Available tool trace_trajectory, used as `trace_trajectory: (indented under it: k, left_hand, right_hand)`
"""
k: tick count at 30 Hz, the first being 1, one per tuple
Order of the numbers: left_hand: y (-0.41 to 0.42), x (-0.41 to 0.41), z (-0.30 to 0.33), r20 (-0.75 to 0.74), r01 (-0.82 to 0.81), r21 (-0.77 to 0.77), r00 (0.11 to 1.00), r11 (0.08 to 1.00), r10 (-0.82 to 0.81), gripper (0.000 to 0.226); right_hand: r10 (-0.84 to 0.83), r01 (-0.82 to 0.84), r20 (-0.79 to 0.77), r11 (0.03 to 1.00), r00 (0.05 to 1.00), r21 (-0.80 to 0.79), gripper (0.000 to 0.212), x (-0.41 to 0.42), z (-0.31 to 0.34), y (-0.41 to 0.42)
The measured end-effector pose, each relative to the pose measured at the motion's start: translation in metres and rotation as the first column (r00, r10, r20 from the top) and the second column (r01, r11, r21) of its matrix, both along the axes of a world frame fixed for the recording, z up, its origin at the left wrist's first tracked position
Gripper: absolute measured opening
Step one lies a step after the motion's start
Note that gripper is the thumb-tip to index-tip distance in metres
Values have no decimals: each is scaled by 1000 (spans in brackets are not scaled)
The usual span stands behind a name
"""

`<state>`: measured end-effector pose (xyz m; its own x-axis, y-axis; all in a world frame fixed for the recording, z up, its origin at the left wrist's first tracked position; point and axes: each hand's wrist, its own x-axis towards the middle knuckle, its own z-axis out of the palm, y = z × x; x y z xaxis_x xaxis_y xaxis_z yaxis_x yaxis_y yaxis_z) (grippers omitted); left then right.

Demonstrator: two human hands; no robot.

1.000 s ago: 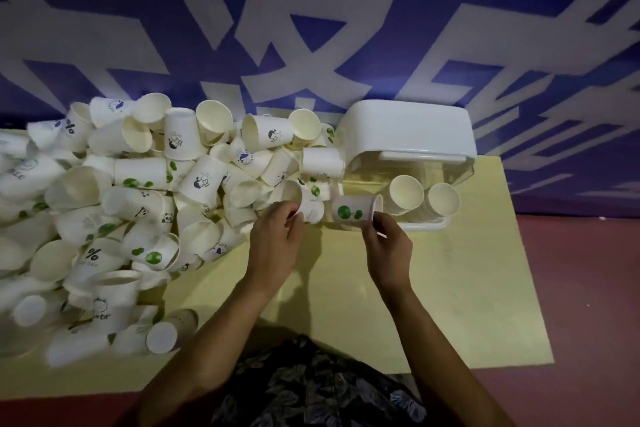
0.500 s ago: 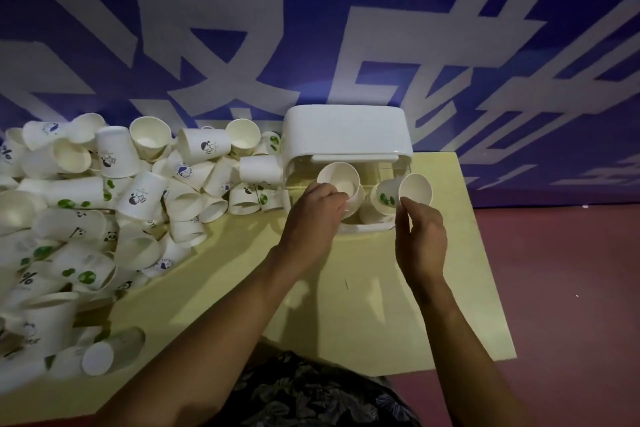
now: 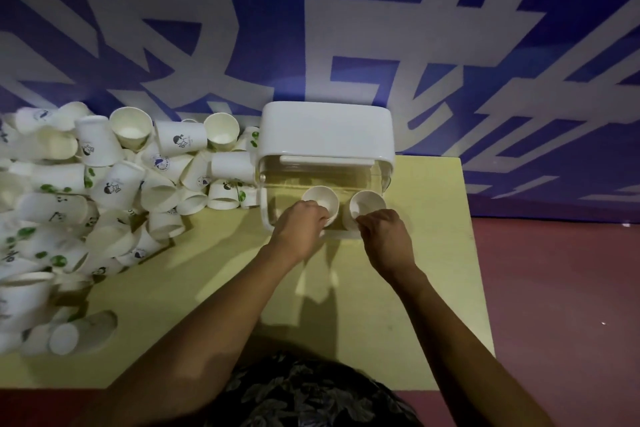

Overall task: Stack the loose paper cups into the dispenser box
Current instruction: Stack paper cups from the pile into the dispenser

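The dispenser box (image 3: 325,130), white-lidded with a clear lower part, stands at the back of the yellow table (image 3: 214,291). Two cup stacks lie in its front opening, mouths facing me. My left hand (image 3: 300,230) grips the rim of the left cup (image 3: 320,199). My right hand (image 3: 386,236) pinches the lower rim of the right cup (image 3: 366,204). A large heap of loose paper cups (image 3: 104,191), white with black or green prints, covers the table's left side.
A blue wall with big white characters rises right behind the table. Red floor lies to the right of the table's edge (image 3: 476,270). A few cups (image 3: 81,333) lie near the front left edge.
Both hands have carried their cups from the heap's edge to the box opening and pushed them onto the two stacks. The view has shifted so the box sits more central.
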<state>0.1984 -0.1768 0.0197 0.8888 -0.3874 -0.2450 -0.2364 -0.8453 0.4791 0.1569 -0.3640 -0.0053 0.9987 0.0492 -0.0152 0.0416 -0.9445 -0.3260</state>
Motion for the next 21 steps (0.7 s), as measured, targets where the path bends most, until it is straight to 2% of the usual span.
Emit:
trace_trajectory:
  k: [5, 8, 10, 13, 15, 17, 19, 21]
  left_hand:
    - [-13, 4, -6, 8, -44, 11, 999, 999, 44, 22]
    - [-14, 4, -7, 66, -37, 12, 997, 999, 36, 21]
    - [-10, 0, -3, 121, -68, -81, 990, 994, 77, 18]
    - [11, -9, 2, 162, -188, -235, 960, 954, 229, 13]
    - [33, -15, -2, 127, -305, -333, 923, 892, 362, 10]
    - [61, -19, -8, -9, -470, -401, 860, 786, 510, 9]
    - [92, -21, -17, -179, -638, -403, 758, 656, 627, 10]
    - [123, -20, -24, -371, -785, -375, 615, 493, 696, 8]
  right_hand:
    - [42, -42, 4, 999, 999, -7, 10, 2, -3, -8]
    - [10, -10, 24, 1000, 1000, -27, 7, 3, -2, -3]
    - [-33, 33, 62, 999, 998, 3, 18, 2, 4, 4]
    - [-51, 26, 148, 985, 988, 169, 18, 3, 19, 25]
    - [-53, 9, 140, 955, 989, 298, 16, 5, 26, 46]
    - [-48, 16, 64, 905, 997, 426, 18, 7, 27, 72]
    - [-35, 67, -69, 840, 997, 538, 21, 11, 27, 99]
    - [-38, 181, -240, 769, 970, 613, 22, 19, 29, 125]
